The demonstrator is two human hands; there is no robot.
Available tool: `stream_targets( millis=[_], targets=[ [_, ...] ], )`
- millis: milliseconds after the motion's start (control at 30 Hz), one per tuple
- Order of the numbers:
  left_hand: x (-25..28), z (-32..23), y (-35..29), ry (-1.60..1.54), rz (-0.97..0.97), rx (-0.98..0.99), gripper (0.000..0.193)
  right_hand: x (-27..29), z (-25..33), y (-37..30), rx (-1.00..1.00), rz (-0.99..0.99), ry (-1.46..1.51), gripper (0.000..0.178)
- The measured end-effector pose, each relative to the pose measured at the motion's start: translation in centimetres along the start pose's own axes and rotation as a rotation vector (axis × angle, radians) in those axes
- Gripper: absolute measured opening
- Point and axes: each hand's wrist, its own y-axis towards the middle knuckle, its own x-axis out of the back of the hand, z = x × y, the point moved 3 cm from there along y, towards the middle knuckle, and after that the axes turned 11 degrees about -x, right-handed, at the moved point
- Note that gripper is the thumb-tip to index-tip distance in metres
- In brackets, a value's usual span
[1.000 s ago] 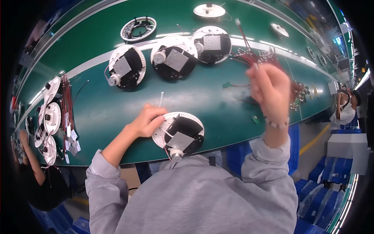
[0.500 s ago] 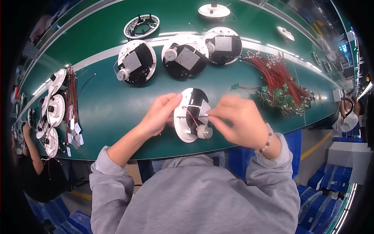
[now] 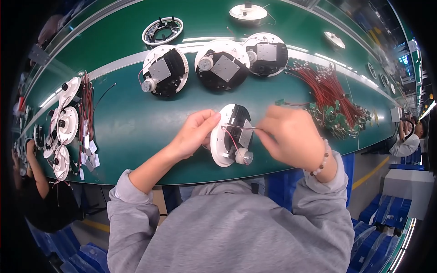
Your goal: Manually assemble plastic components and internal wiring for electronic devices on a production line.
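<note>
My left hand point(image 3: 195, 133) grips the left rim of a round white disc assembly point(image 3: 228, 137) and holds it tilted up off the green belt point(image 3: 132, 123). The disc carries a black plate, a grey metal block and a small white round motor at its lower edge. My right hand point(image 3: 289, 133) pinches a thin red and white wire lead point(image 3: 240, 129) that runs across the disc's face. Both hands are close together over the belt's near edge.
Three similar disc assemblies point(image 3: 164, 71) lie in a row farther back, with a black ring part point(image 3: 162, 30) and a white disc point(image 3: 248, 11) beyond. A pile of red wire harnesses with green boards point(image 3: 334, 102) lies to the right. White discs and wires point(image 3: 68, 123) are stacked at left. Other people sit at both ends.
One second ago my right hand was up at the red wire pile and the disc lay flat. Now the disc is tilted up in my left hand, and my right hand holds a wire at it.
</note>
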Motion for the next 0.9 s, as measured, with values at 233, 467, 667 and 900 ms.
stream_targets(
  millis=[233, 467, 667, 900],
  targets=[
    [-0.1, -0.3, 0.1, 0.07, -0.072, -0.01, 0.027, 0.9, 0.3, 0.2, 0.005, -0.006, 0.022, 0.005],
    [-0.1, -0.3, 0.2, 0.126, -0.11, -0.057, 0.031, 0.4, 0.4, 0.3, -0.011, -0.033, -0.025, 0.005],
    [-0.1, -0.2, 0.3, 0.084, -0.139, -0.065, 0.028, 0.3, 0.4, 0.3, -0.013, -0.031, -0.036, 0.006],
    [-0.8, 0.0, 0.3, 0.09, -0.108, -0.049, 0.027, -1.5, 1.5, 0.9, 0.051, -0.022, -0.029, 0.005]
  ],
)
